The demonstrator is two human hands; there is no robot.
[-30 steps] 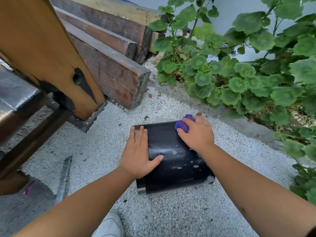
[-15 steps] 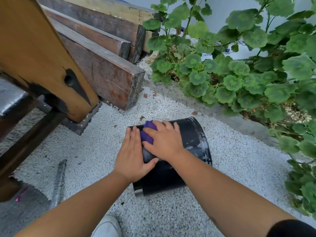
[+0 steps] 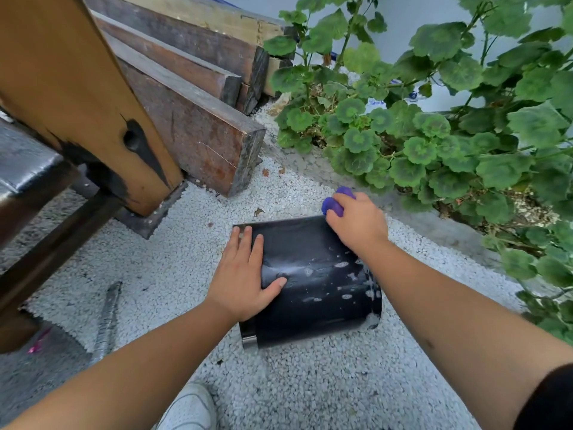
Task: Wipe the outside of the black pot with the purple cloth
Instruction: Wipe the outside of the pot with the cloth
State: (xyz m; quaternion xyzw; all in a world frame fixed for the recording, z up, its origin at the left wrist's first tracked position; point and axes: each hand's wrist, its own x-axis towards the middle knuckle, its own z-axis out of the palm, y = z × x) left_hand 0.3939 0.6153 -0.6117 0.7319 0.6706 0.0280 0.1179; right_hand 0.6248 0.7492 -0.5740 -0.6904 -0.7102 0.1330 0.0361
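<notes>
The black pot [image 3: 313, 290] lies on its side on white gravel, its curved wall facing up with pale smears and spots on it. My left hand [image 3: 245, 274] rests flat on the pot's left part, fingers spread, thumb across the wall. My right hand [image 3: 356, 221] is at the pot's far right corner, closed around the bunched purple cloth [image 3: 336, 201], which sticks out past my fingers over the pot's far edge.
Stacked wooden beams [image 3: 201, 131] and a slanted wooden post [image 3: 77, 97] stand at the left and back. Leafy green plants [image 3: 449, 144] crowd the right behind a concrete kerb. A metal bar [image 3: 107, 318] lies on the gravel at the left; my white shoe [image 3: 189, 411] is below.
My right hand with the cloth has swept from the pot's left side, next to my left hand, to its far right corner. The left hand stays pressed on the pot.
</notes>
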